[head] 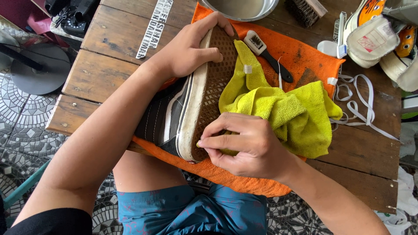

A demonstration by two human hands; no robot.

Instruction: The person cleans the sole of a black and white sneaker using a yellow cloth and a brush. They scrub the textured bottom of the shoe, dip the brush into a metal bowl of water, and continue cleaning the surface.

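A worn wooden tabletop (109, 78) fills most of the view, and across its near edge lies an orange cloth (244, 176) that carries the work. On that cloth a dark shoe (172, 117) with pale stripes stands on its side, its brown waffle-patterned sole (213, 87) turned up and to the right, toe end away from the person. Against the sole lies a crumpled yellow cloth (287, 113), draped over the orange one. The left hand (191, 48) clasps the toe end, thumb across the sole and fingers (215, 21) wrapped over the white rim, closed firmly on the shoe. The right hand (248, 146) sits at the heel end, its fingers (217, 141) pinched shut on a fold of the yellow cloth and pressed to the edge of the sole. Further off, white laces (359, 104) trail at the right, pale shoes (383, 37) lie in the far right corner, a metal bowl (239, 8) sits at the top edge, and a small black-handled brush (267, 52) rests on the orange cloth beside the yellow one.
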